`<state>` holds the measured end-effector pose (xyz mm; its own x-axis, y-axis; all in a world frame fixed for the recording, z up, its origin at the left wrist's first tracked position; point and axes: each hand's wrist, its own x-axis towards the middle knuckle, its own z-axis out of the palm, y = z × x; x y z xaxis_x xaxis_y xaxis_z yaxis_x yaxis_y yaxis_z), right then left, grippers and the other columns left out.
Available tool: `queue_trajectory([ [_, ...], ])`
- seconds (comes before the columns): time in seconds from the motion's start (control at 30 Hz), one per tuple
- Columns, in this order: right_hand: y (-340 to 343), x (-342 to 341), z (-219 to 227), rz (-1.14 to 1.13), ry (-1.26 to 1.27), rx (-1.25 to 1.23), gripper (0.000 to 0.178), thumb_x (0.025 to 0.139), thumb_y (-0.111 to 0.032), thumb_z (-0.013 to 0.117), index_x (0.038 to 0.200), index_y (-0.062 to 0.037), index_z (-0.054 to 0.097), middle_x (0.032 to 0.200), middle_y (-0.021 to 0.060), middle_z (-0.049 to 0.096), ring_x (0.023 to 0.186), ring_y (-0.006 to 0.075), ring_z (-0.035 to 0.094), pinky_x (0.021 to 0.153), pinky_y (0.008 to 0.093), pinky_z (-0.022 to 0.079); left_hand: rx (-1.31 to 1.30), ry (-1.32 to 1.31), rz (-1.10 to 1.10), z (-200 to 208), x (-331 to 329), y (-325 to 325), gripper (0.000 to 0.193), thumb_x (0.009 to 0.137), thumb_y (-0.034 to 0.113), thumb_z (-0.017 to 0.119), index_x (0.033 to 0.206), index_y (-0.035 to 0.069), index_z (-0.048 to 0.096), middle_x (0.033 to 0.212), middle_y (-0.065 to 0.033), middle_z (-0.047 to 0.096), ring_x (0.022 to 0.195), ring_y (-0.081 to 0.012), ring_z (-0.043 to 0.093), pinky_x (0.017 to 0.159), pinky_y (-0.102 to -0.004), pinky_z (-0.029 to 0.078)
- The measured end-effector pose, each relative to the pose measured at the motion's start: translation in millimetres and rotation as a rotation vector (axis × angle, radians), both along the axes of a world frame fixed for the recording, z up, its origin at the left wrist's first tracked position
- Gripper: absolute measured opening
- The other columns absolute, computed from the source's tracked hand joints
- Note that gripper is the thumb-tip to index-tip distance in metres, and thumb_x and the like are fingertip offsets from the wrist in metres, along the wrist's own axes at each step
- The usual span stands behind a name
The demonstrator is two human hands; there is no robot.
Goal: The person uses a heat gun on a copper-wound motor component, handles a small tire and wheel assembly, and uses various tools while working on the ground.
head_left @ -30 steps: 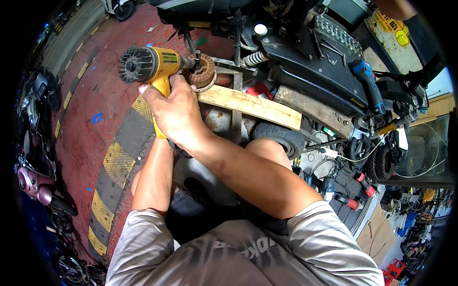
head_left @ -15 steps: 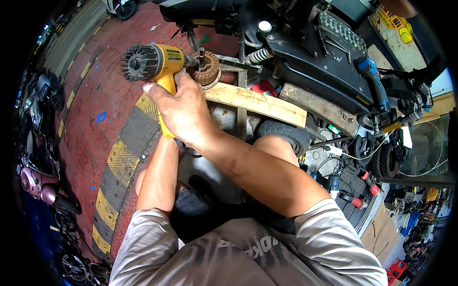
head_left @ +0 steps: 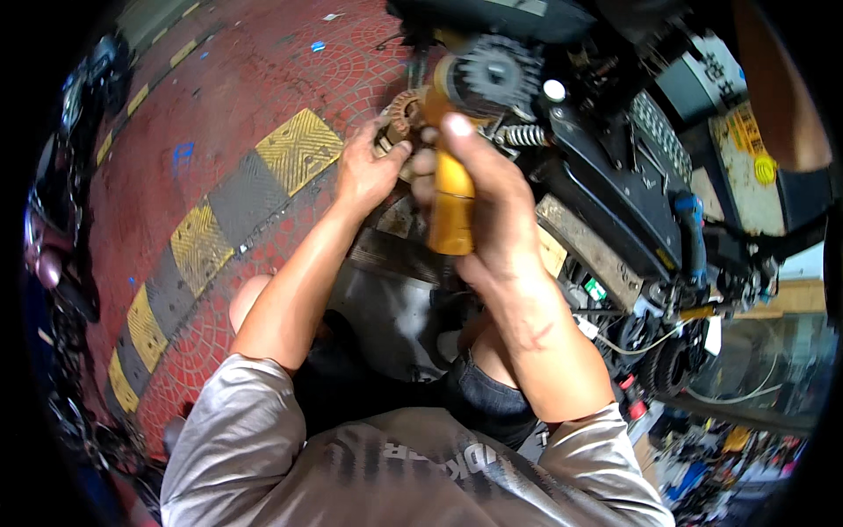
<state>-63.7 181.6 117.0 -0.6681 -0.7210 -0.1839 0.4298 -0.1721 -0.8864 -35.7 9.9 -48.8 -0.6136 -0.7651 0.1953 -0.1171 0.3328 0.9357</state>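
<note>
My right hand is wrapped round the yellow handle of a heat gun. Its black vented back end is raised and faces the upper right, blurred by motion. To the left of it, my left hand has its thumb and fingers about the edge of a copper-coloured round motor stator. Part of the stator is hidden behind the fingers and the heat gun. The gun's nozzle cannot be seen from here.
Beyond my right hand stand a black vehicle body with a coil spring, a wooden board and a blue power tool. A yellow-and-black ramp strip crosses the red pavement at left. Parked motorbikes line the far left.
The heat gun has swung to the right and turned in my right hand, its back end now facing the upper right. My left hand has come up to the stator.
</note>
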Motion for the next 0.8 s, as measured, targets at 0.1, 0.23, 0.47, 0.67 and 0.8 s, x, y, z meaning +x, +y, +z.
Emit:
queue_trajectory([
  [0.1,15,-12,4,0.062,-0.094,-0.009,0.051,0.105,-0.051,0.063,0.124,-0.0032,0.064,0.091,0.004,0.069,0.067,0.0134,0.062,0.06,0.0274,0.05,0.017,0.108,0.003,-4,3,-2,0.052,0.088,0.027,0.078,0.131,0.0,0.067,0.129,-0.0264,0.069,0.123,-0.043,0.065,0.107,-0.0492,0.05],
  [0.23,29,-30,13,0.002,-0.073,-0.025,0.054,0.105,-0.051,0.062,0.123,0.0,0.064,0.088,0.0052,0.069,0.063,0.0144,0.062,0.055,0.0283,0.051,-0.09,0.001,0.034,6,2,1,0.051,0.093,0.016,0.078,0.138,-0.002,0.064,0.127,-0.0204,0.071,0.116,-0.027,0.068,0.103,-0.0379,0.052],
  [0.47,31,-52,9,-0.015,-0.095,-0.086,0.055,0.107,-0.052,0.057,0.123,0.0006,0.065,0.087,0.0057,0.068,0.064,0.0151,0.063,0.055,0.0281,0.052,-0.115,-0.111,0.043,20,10,4,0.053,0.091,0.025,0.079,0.137,0.001,0.066,0.133,-0.0245,0.066,0.124,-0.0353,0.065,0.107,-0.0424,0.05],
  [0.67,27,-59,8,0.02,-0.111,-0.139,0.055,0.106,-0.052,0.058,0.122,0.0006,0.064,0.092,0.0061,0.067,0.065,0.0148,0.063,0.054,0.0273,0.053,-0.156,-0.064,0.053,11,9,4,0.055,0.09,0.027,0.081,0.137,0.001,0.065,0.137,-0.0244,0.064,0.132,-0.0382,0.06,0.114,-0.0453,0.046],
  [0.8,26,-59,9,0.022,-0.137,-0.157,0.054,0.107,-0.051,0.058,0.121,0.0004,0.063,0.091,0.0061,0.066,0.065,0.0147,0.062,0.053,0.0271,0.052,-0.147,-0.06,0.029,13,12,5,0.056,0.09,0.026,0.081,0.137,0.001,0.064,0.138,-0.0249,0.063,0.133,-0.0393,0.058,0.114,-0.0458,0.045],
])
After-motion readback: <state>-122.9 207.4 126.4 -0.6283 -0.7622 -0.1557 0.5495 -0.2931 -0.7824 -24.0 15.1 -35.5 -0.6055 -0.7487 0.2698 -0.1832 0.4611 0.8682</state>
